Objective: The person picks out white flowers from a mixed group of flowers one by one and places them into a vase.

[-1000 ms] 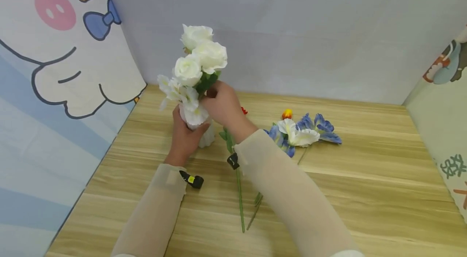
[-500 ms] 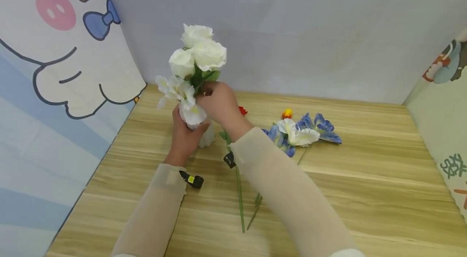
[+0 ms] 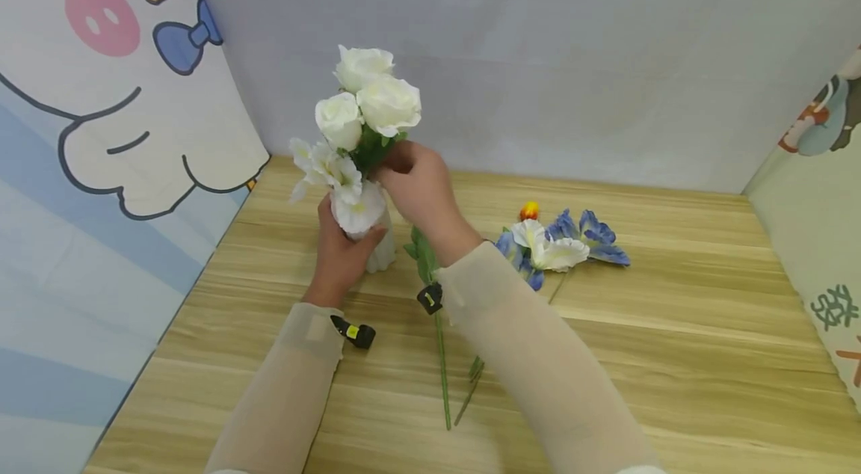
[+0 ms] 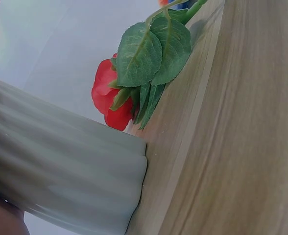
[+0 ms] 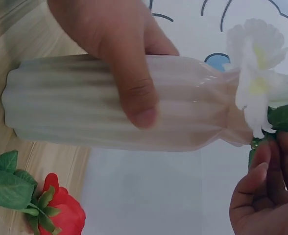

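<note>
My left hand [image 3: 335, 259] grips a white fluted vase [image 3: 383, 253] around its side, thumb across the front. The vase stands upright with its base on the table. White irises [image 3: 327, 167] lean out of its mouth to the left, and several white roses [image 3: 390, 106] rise above them. At the vase's mouth my right hand [image 3: 424, 194] pinches a green rose stem just below the leaves. In the right wrist view the fingertips [image 5: 260, 169] of that hand are right at the rim. The stems inside the vase are hidden.
On the wooden table [image 3: 673, 354] right of the vase lie blue irises [image 3: 597, 235], a white iris [image 3: 554, 250] and a red-yellow bud [image 3: 530, 210]. A red rose [image 5: 65, 213] lies near the vase's base. Green stems [image 3: 442, 377] reach toward the front. A grey wall [image 3: 572, 70] stands behind.
The right hand dips slightly left, then comes back right and a little up, at the stem. The front-left rose has tipped left. The red flower is now hidden behind the right hand in the head view.
</note>
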Tool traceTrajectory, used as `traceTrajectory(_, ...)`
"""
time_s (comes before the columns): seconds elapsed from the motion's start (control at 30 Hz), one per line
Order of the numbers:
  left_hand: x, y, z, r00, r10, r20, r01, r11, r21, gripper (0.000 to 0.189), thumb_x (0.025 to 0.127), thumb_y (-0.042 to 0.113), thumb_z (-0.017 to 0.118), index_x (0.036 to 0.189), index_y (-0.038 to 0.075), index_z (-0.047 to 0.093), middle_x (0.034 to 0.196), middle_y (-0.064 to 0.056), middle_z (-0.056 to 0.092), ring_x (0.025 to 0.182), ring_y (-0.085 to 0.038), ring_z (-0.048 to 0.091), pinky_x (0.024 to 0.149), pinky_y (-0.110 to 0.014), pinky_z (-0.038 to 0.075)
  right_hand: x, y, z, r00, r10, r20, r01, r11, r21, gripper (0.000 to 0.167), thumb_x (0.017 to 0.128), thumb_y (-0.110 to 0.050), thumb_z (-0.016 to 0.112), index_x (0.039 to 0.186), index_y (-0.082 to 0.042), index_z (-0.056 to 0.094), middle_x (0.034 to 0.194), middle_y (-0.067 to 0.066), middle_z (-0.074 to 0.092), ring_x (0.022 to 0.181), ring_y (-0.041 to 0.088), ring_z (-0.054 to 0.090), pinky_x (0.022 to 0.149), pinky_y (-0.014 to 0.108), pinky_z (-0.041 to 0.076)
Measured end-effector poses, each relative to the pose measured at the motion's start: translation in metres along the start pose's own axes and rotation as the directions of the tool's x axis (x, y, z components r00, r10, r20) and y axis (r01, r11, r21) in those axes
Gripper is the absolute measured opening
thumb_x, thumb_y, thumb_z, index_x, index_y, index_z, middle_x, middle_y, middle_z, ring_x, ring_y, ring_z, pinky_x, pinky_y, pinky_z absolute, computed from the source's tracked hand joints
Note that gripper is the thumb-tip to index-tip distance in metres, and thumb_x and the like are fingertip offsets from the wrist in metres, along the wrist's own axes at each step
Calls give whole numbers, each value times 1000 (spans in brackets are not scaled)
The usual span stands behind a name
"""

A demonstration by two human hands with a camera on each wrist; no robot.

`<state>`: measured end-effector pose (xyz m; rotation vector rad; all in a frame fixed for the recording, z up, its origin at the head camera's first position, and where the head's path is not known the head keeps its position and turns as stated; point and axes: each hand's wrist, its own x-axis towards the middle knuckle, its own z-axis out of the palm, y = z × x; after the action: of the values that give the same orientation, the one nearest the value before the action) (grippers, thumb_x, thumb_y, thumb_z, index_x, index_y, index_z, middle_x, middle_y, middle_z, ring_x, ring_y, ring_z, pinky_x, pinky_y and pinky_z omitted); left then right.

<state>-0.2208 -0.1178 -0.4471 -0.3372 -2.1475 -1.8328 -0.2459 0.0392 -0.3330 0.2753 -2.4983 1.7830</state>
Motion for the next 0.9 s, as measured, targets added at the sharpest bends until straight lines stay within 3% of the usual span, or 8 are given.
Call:
traceTrajectory(0.1,0,-2,0,1000,4,0,-4,1000,-8,89,88,-3,77,154,-2,17,154,-24,33,139,-33,40,117,-46,29,1,3,2,999,-29,-15,28,997,-78,22,98,-16,65,115,-5,72,103,7,72,97,21,66,83,35,54)
traceTrajectory(0.23,1,-4,-1,1000,14,7,-14,1000,-7,90,89,-2,77,155,-2,16,155,-23,32,140,-32,39,117,-45,27,2,6,4,1000,-3,3,4,991,-137,20,101,-19,64,114,-6,72,104,7,72,98,23,66,83,37,54)
traceTrajectory(0.6,1,-2,-2,1000,23,5,-23,1000,-16,90,88,-2,77,154,-4,16,154,-24,33,140,-32,38,119,-43,25,-2,15,-1,998,-14,67,19,996,-86,27,102,-25,67,124,-10,71,112,5,71,104,20,64,88,37,53)
traceTrajectory(0.77,0,1,-2,1000,3,-2,-3,1000,11,89,88,-1,78,154,-4,18,153,-25,34,140,-34,38,119,-44,26,-12,18,-13,995,-9,95,17,996,-87,19,102,-24,67,114,-11,71,105,3,70,94,19,65,79,36,55)
traceTrajectory(0.9,0,0,-2,1000,-23,-6,23,999,28,90,87,0,79,154,-3,19,152,-25,36,139,-34,39,119,-45,25,-25,23,-26,996,-4,92,13,995,-94,13,101,-21,68,108,-10,71,103,3,68,93,19,63,81,36,54)
